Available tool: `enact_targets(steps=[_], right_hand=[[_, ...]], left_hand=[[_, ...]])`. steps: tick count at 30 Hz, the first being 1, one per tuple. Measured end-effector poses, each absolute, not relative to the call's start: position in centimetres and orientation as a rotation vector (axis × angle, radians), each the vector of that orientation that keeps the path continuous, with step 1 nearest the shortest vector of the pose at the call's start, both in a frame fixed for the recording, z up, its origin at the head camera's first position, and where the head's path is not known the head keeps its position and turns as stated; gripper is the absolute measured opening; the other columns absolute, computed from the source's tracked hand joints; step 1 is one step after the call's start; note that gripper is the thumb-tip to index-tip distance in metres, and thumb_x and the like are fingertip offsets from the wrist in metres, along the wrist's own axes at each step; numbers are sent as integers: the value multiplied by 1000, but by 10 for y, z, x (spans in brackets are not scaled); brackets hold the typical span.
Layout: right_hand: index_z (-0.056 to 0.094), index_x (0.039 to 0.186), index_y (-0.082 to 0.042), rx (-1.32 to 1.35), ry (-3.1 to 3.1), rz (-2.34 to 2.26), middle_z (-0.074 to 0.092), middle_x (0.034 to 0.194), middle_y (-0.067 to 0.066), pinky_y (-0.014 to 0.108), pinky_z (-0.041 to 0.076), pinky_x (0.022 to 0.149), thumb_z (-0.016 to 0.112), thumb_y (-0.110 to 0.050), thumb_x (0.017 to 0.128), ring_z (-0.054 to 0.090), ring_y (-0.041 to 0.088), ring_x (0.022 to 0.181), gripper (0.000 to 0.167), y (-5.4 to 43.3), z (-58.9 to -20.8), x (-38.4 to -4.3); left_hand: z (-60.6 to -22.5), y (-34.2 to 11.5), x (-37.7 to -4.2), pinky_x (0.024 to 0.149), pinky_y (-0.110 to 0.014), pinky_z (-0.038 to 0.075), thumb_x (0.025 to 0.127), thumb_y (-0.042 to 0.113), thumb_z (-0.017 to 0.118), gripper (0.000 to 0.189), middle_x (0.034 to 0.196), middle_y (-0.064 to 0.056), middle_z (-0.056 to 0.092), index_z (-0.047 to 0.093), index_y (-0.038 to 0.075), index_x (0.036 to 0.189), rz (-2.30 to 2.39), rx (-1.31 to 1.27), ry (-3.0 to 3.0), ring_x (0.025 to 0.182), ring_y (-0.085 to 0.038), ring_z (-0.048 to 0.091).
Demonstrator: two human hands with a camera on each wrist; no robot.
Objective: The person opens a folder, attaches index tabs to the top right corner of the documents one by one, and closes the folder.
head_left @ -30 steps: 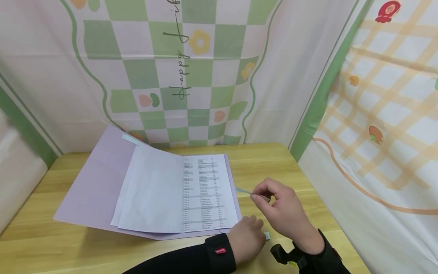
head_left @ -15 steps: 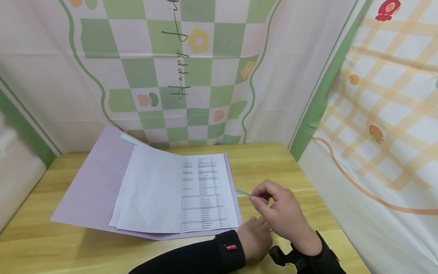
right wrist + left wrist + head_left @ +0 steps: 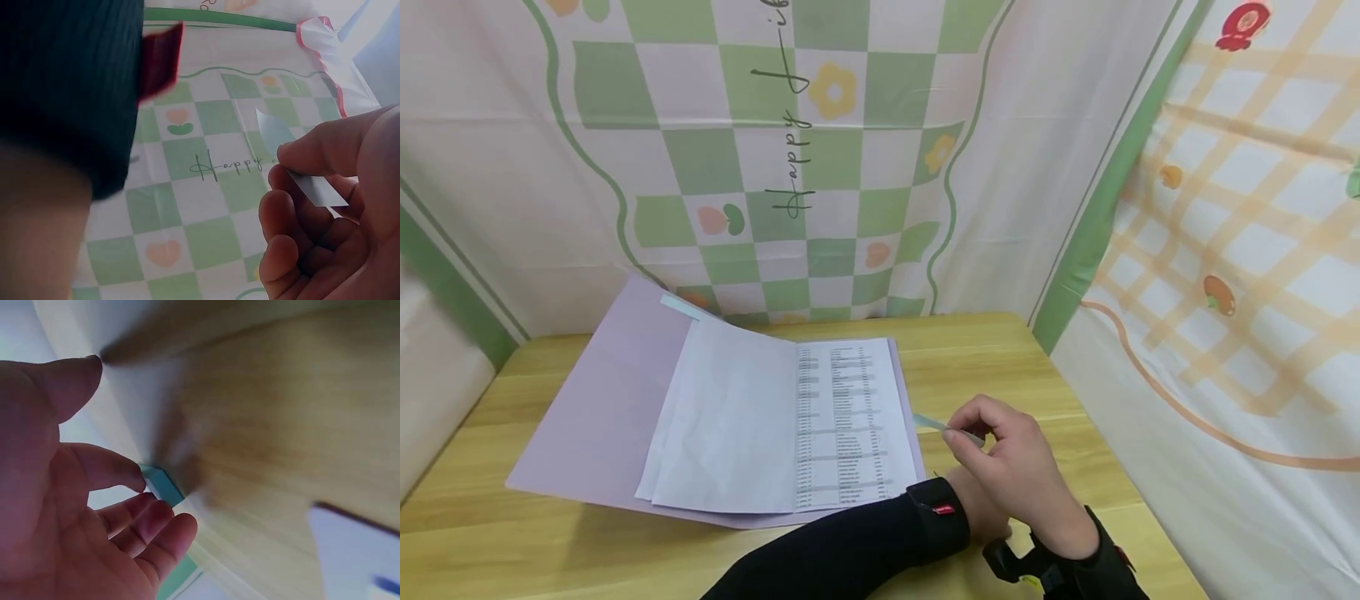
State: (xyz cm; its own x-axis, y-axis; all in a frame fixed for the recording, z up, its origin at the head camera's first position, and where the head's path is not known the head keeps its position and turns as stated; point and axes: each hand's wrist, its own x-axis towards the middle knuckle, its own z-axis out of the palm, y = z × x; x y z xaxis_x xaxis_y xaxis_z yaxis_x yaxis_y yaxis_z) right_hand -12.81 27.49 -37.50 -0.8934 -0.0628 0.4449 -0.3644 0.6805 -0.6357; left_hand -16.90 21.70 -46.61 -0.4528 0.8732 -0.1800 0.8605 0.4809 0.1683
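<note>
My right hand pinches a thin pale blue paper strip between thumb and forefinger, above the table right of the folder. The strip's free end points left. Under the right wrist my left hand crosses over, mostly hidden in the head view. In the left wrist view its fingers are spread and loosely bent, the forefinger tip right at a small teal block on the table. A lilac folder lies open, with a blank white sheet turned left and a printed list on the right.
Another pale blue strip sticks out at the turned sheet's top corner. The wooden table is bounded by patterned cloth behind and at both sides. The black left sleeve overlaps the folder's lower right corner.
My left hand has slid right, from beside the folder's corner to beneath my right wrist, covering the small teal piece in the head view. My right hand keeps its pinch on the strip, nearly still.
</note>
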Motion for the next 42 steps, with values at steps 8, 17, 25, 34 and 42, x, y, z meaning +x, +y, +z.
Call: enact_targets(steps=[8, 17, 25, 34, 42], right_hand=[[65, 88, -23, 385, -2438, 1078, 60, 79, -13, 28, 43, 60, 73, -2, 88, 53, 10, 68, 23, 275, -374, -128], [67, 89, -24, 366, -2380, 1085, 61, 80, -11, 28, 43, 60, 72, 0, 88, 54, 12, 69, 25, 282, -372, -130], [70, 96, -18, 225, -2310, 1150, 68, 94, -2, 23, 44, 66, 68, -3, 93, 61, 12, 84, 16, 290, -372, -133], [69, 98, -15, 117, -2296, 1210, 64, 91, -4, 27, 40, 55, 67, -9, 96, 51, 15, 64, 7, 286, -382, -143], [71, 94, -18, 213, -2300, 1250, 64, 91, -5, 27, 37, 52, 70, -5, 92, 46, 15, 60, 13, 270, -389, -151]], left_hand=[[-467, 220, -177, 61, -20, 38, 93, 38, 68, 29, 64, 11, 53, 66, 22, 69, 60, 1554, 2418, 64, -7, 49], [-463, 211, -194, 54, -21, 39, 92, 25, 68, 23, 64, 9, 49, 64, 18, 70, 405, 1579, 2420, 59, -6, 49], [-435, 159, -232, 51, -19, 38, 95, 15, 60, 11, 72, 8, 58, 70, 13, 99, 987, 1442, 2633, 55, -3, 46], [-414, 94, -237, 60, -29, 48, 100, 16, 57, 21, 85, 3, 64, 67, 9, 117, 1955, 1025, 2257, 69, -19, 61], [-410, 72, -225, 63, -30, 49, 98, 22, 65, 16, 82, -1, 65, 72, 10, 105, 1970, 902, 2135, 70, -26, 62]])
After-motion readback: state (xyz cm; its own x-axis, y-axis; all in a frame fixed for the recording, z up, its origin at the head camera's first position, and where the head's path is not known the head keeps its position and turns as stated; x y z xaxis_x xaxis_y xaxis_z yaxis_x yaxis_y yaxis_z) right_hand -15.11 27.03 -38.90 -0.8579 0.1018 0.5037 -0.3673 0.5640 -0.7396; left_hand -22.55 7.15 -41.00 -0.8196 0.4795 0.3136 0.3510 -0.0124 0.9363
